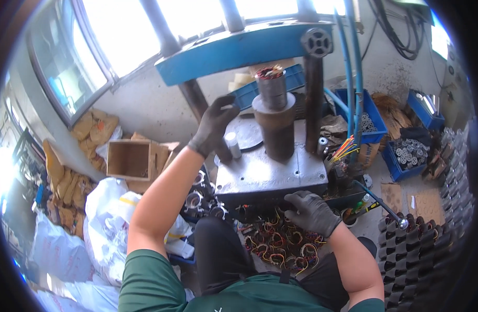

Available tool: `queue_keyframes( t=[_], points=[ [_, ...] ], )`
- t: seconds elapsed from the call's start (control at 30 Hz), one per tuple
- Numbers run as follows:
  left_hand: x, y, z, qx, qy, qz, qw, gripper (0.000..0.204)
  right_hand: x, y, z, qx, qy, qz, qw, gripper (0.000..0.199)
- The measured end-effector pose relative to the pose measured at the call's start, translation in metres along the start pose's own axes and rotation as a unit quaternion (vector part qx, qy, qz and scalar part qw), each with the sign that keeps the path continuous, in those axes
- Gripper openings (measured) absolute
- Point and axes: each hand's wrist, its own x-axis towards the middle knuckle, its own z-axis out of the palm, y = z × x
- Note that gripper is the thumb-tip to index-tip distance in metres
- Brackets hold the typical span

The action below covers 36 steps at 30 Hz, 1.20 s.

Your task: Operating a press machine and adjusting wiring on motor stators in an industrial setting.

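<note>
Both my hands wear dark grey gloves. My left hand [215,122] is raised beside the press's left column, its bent fingers and thumb apart with nothing visible between them. To its right, a motor stator [273,94] with red windings at its top stands upright on a thick steel post [275,127]. This post rises from the press's metal bed plate [280,177]. My right hand [313,212] hovers at the front edge of the plate, fingers loosely curled and apart, no object seen in them. Below it sit several wound stators [280,242] with coloured leads.
A blue press beam [239,49] spans above the post. A small pale cylinder [232,145] stands at the plate's left. On the right are a ball-ended lever [403,223], blue bins [405,158] of metal parts and stacked dark cores [405,260]. White sacks [109,223] and a wooden box [129,158] lie left.
</note>
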Motion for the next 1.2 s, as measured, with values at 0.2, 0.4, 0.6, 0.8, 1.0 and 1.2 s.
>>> queue_keyframes(
  t=[0.2, 0.4, 0.6, 0.8, 1.0, 1.2],
  points=[
    [-0.219, -0.132, -0.065, -0.067, 0.06, -0.146, 0.985, 0.042, -0.001, -0.008, -0.021, -0.021, -0.018, 0.0, 1.0, 0.043],
    [-0.464, -0.282, -0.082, 0.168, 0.185, -0.319, 0.914, 0.04, -0.006, -0.003, -0.034, 0.022, -0.05, 0.072, 0.996, 0.039],
    [-0.652, -0.315, -0.012, 0.269, 0.122, -0.522, 0.8, 0.054, -0.03, -0.006, -0.053, 0.108, 0.003, 0.165, 0.98, 0.039],
    [-0.67, -0.304, 0.028, 0.302, 0.067, -0.553, 0.774, 0.061, -0.102, -0.023, -0.094, -0.18, 0.137, 0.107, 0.968, 0.044],
    [-0.68, -0.351, 0.03, 0.286, 0.089, -0.58, 0.757, 0.083, -0.143, -0.04, -0.124, -0.2, 0.294, 0.032, 0.934, 0.042],
    [-0.66, -0.352, 0.016, 0.201, 0.098, -0.532, 0.817, 0.074, -0.209, 0.036, -0.142, -0.42, 0.326, 0.124, 0.838, 0.041]
  ],
)
